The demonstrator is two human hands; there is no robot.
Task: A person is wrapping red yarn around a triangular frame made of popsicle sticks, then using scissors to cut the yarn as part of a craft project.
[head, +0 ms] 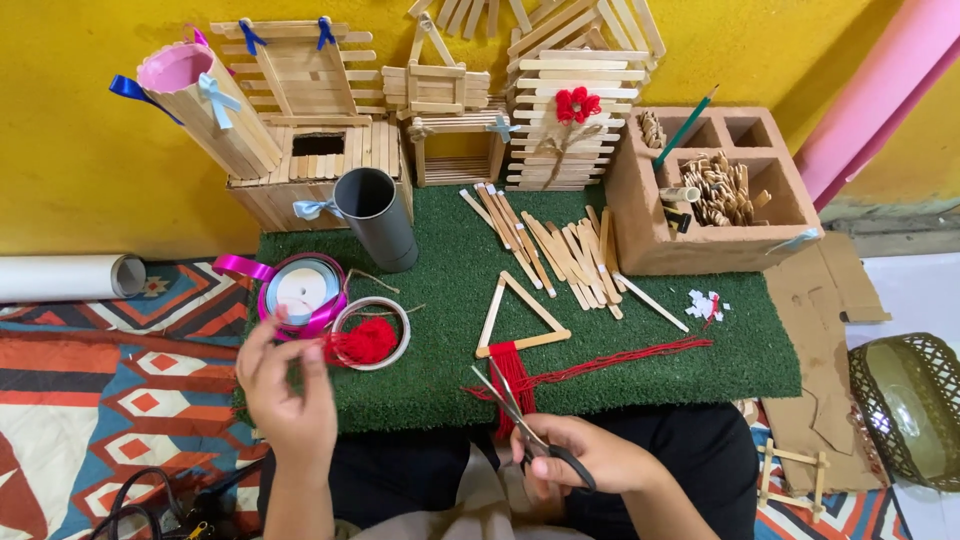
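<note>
1. The right hand (590,462) holds a pair of scissors (525,428) with black handles. The fingers are closed through the handles, and the blades stand a little open, pointing up and away from the grip toward the red yarn.

2. The left hand (290,392) is raised above the near edge of the green mat (440,330). Its fingers are pinched together at the tips, but I cannot tell whether they hold a thin thread or nothing at all.

3. The triangle of flat wooden sticks (522,315) lies on the mat just beyond the scissor tips. Red yarn (512,385) is wound around the left part of its lowest stick and hangs toward the person as a fringe, which touches the blades.

4. As I judge it, the wrapping is only begun: most of the lowest stick is bare wood. A long bundle of red strands (620,362) runs from the fringe to the right of the grip, uncut.

5. Near the left hand, just beyond it, are a ball of red yarn (366,340) inside a tape ring and a spool of pink ribbon (302,290).

6. Farther from both hands lies a heap of loose wooden sticks (555,250), not yet used, and a grey tube (378,215) stands on the mat.

7. Against the yellow wall stand finished stick models (330,130). A brick-like block with holes (710,190), to the far right, holds small pieces and a pencil.
</note>
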